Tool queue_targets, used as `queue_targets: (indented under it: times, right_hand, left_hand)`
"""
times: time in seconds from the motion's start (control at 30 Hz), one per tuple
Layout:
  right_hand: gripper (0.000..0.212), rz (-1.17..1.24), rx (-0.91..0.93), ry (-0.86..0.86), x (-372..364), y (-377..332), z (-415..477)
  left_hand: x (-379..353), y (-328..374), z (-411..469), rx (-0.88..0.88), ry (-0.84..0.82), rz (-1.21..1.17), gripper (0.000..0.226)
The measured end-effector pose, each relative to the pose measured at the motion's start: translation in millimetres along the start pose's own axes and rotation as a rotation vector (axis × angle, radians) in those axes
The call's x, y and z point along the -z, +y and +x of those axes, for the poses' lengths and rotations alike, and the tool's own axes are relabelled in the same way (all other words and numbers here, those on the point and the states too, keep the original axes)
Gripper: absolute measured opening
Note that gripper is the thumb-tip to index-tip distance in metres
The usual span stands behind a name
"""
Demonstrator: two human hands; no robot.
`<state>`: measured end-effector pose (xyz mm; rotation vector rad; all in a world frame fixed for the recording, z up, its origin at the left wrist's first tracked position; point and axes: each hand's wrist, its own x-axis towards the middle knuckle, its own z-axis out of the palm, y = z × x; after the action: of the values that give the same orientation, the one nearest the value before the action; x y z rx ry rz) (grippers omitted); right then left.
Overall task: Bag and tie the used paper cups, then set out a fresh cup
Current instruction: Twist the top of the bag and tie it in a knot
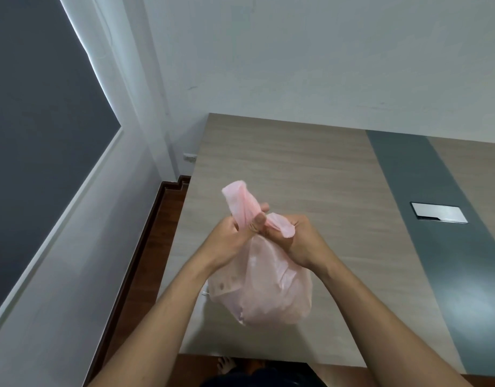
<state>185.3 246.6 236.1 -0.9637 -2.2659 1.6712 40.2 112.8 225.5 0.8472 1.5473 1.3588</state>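
A pink translucent plastic bag (268,291) bulges over the near part of the wooden table (310,169). Pale rounded shapes show through its wall; I cannot tell them apart. Both hands grip the bag's gathered top. My left hand (229,241) pinches one handle loop, which stands up toward the far left. My right hand (302,241) holds the other handle loop, which is bent over to the right. The two loops cross between my thumbs. No loose cup is in view.
A grey strip (424,191) runs along the table on the right, with a metal cable hatch (438,211) set in it. A white wall stands behind the table. Dark wooden floor (157,236) and a window wall lie to the left. My bare foot shows under the near edge.
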Motion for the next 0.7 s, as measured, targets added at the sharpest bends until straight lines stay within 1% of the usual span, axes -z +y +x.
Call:
queue_targets:
  times: [0.03, 0.07, 0.1, 0.17, 0.2, 0.23, 0.3, 0.33, 0.37, 0.43, 0.47, 0.5, 0.53, 0.57, 0.6, 0.63, 0.67, 0.7]
  right_hand:
    - [0.037, -0.014, -0.002, -0.013, -1.2, -2.8, -0.5]
    - [0.032, -0.015, 0.018, -0.022, -2.7, -1.6, 0.2]
    - [0.029, -0.005, 0.04, -0.012, -4.4, -2.1, 0.4]
    - [0.028, 0.083, 0.089, 0.083, -7.0, 0.7, 2.4]
    - [0.032, 0.225, 0.065, 0.152, -7.3, 4.9, 6.2]
    - [0.035, 0.447, -0.012, 0.218, -6.7, 6.1, 10.0]
    - [0.039, 0.863, -0.165, 0.275, -4.9, 10.7, 18.3]
    - [0.041, 0.993, -0.205, 0.278, -3.3, 12.9, 21.9]
    - [0.043, 1.082, -0.223, 0.279, -1.1, 14.7, 24.3]
    - [0.048, 1.186, -0.214, 0.287, 3.6, 14.2, 27.2]
    - [0.049, 1.222, -0.206, 0.292, 4.4, 12.8, 28.3]
    - [0.049, 1.255, -0.194, 0.293, 3.5, 9.6, 28.4]
    - [0.05, 1.278, -0.17, 0.282, 2.3, 4.9, 27.8]
    - [0.049, 1.277, -0.138, 0.256, 0.2, -1.2, 26.5]
    - [0.049, 1.225, -0.1, 0.231, -1.2, -6.0, 25.4]
    - [0.05, 1.11, -0.056, 0.213, -1.1, -10.8, 22.7]
    - [0.05, 0.942, -0.002, 0.207, -0.1, -15.2, 20.0]
    - [0.051, 0.752, 0.045, 0.197, 2.2, -19.3, 16.4]
  left_hand:
    - [-5.1, -3.0, -1.0, -0.004, -0.005, -0.009, 0.058]
    - [-10.0, -3.9, -0.8, -0.029, 0.027, -0.035, 0.052]
    - [-14.3, -5.2, 1.0, -0.051, 0.096, -0.073, 0.052]
    - [-19.3, -7.2, 5.9, -0.047, 0.276, -0.244, 0.06]
    - [-19.7, -8.1, 8.4, -0.038, 0.348, -0.358, 0.063]
    - [-19.3, -8.1, 9.9, -0.035, 0.397, -0.473, 0.062]
    - [-17.5, -6.9, 12.0, -0.042, 0.428, -0.667, 0.053]
    - [-17.6, -4.1, 11.5, -0.048, 0.426, -0.683, 0.051]
    - [-17.2, -4.6, 11.2, -0.036, 0.418, -0.613, 0.051]
    - [-17.4, -4.0, 7.4, -0.01, 0.363, -0.296, 0.051]
    - [-17.7, -3.8, 6.1, -0.014, 0.311, -0.12, 0.046]
    - [-18.3, -0.9, 4.1, -0.032, 0.245, 0.021, 0.036]
    - [-19.1, 0.3, 4.1, -0.037, 0.156, 0.101, 0.029]
    - [-20.8, 1.6, 4.4, -0.033, 0.064, 0.161, 0.033]
    - [-23.3, 2.9, 5.4, -0.01, -0.009, 0.22, 0.04]
    - [-26.8, 1.5, 7.9, 0.02, -0.039, 0.318, 0.04]
    - [-30.0, 0.0, 11.0, 0.044, -0.028, 0.421, 0.042]
    - [-31.7, -3.1, 13.7, 0.066, 0.006, 0.504, 0.049]
